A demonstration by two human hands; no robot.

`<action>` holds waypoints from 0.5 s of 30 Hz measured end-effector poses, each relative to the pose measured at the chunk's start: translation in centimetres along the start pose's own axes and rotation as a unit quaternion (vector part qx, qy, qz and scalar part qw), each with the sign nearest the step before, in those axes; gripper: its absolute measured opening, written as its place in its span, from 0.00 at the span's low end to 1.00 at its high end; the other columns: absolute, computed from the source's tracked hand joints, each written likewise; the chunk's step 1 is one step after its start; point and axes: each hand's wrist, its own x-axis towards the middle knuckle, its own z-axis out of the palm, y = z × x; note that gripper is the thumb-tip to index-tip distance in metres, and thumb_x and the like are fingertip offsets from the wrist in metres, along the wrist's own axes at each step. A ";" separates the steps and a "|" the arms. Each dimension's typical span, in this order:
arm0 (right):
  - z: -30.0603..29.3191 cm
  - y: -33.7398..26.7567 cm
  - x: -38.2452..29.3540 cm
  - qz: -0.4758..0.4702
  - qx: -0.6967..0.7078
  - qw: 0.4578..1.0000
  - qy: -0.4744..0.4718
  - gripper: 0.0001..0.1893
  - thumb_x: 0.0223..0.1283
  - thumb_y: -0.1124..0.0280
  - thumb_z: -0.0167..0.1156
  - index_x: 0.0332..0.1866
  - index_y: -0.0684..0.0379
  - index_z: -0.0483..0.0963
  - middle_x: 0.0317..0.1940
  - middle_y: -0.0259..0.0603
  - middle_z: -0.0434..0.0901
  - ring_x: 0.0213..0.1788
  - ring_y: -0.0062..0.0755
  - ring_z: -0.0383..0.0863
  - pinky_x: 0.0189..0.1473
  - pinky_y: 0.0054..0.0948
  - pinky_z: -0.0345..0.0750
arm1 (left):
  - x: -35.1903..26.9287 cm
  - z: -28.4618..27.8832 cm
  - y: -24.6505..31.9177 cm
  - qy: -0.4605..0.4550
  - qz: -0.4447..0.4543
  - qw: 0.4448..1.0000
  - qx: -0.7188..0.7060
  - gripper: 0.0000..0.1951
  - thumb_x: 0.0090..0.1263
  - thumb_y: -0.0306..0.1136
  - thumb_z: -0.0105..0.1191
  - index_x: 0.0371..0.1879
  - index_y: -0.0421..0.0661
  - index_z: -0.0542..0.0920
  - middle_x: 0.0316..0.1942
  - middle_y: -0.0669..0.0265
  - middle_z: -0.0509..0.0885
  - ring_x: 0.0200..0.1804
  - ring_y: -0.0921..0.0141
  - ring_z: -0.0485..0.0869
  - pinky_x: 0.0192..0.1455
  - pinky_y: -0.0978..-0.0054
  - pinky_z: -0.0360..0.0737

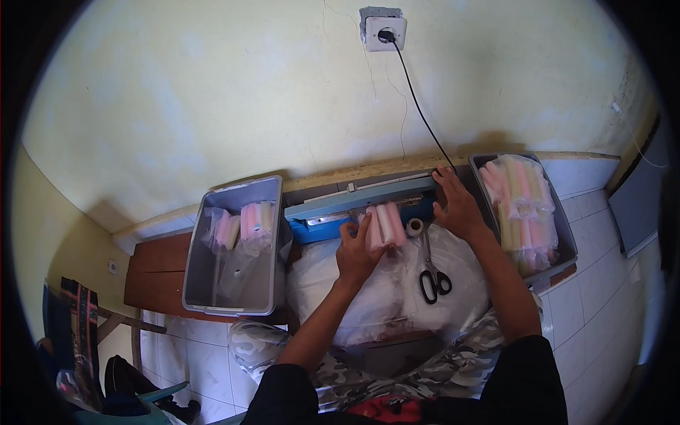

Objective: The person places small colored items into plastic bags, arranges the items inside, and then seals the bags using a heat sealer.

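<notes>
My left hand (358,252) holds a clear plastic bag of pink and whitish sticks (385,226), its top edge in the blue impulse heat sealer (321,223). On the right end of the sealer's long pale-blue arm (372,197) rests my right hand (456,204), fingers apart. A small white roll (414,227) lies just right of the bag. Below it, black-handled scissors (434,276) lie on a heap of clear plastic bags (345,292). Whether the sealer's jaws touch the bag is hidden.
A grey plastic bin (275,255) at the left holds several bags of pink and cream sticks (257,223). Another grey bin (566,239) at the right is filled with such bags (523,196). A black cord (419,106) runs from a wall socket (386,34) down behind the sealer.
</notes>
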 end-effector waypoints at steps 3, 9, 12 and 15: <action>0.0 0.1 0.0 -0.005 0.000 1.000 0.001 0.36 0.61 0.73 0.67 0.77 0.59 0.66 0.81 0.54 0.65 0.84 0.60 0.61 0.82 0.48 0.67 | 0.0 0.1 -0.1 0.006 0.005 1.000 -0.010 0.47 0.54 0.61 0.79 0.74 0.56 0.78 0.56 0.54 0.73 0.40 0.54 0.88 0.34 0.57 0.88; 0.1 0.2 0.0 -0.002 -0.001 1.000 0.001 0.37 0.61 0.73 0.67 0.77 0.58 0.66 0.81 0.54 0.65 0.84 0.59 0.61 0.82 0.48 0.66 | 0.0 0.4 -0.2 0.023 0.013 1.000 -0.005 0.47 0.55 0.64 0.77 0.75 0.58 0.77 0.55 0.54 0.73 0.39 0.54 0.88 0.33 0.57 0.88; 0.1 0.1 0.0 0.000 0.000 1.000 0.000 0.37 0.61 0.73 0.67 0.78 0.58 0.66 0.81 0.54 0.65 0.84 0.59 0.61 0.82 0.48 0.66 | -0.2 0.3 0.0 0.008 -0.007 1.000 -0.002 0.47 0.55 0.66 0.75 0.75 0.59 0.77 0.54 0.55 0.74 0.38 0.54 0.87 0.32 0.57 0.87; 0.1 0.2 -0.1 0.000 -0.007 1.000 -0.001 0.38 0.61 0.73 0.67 0.78 0.58 0.65 0.82 0.54 0.64 0.84 0.59 0.61 0.82 0.48 0.66 | -0.3 0.4 0.1 0.007 -0.009 1.000 0.013 0.48 0.56 0.68 0.73 0.76 0.61 0.76 0.52 0.55 0.75 0.36 0.55 0.87 0.31 0.57 0.87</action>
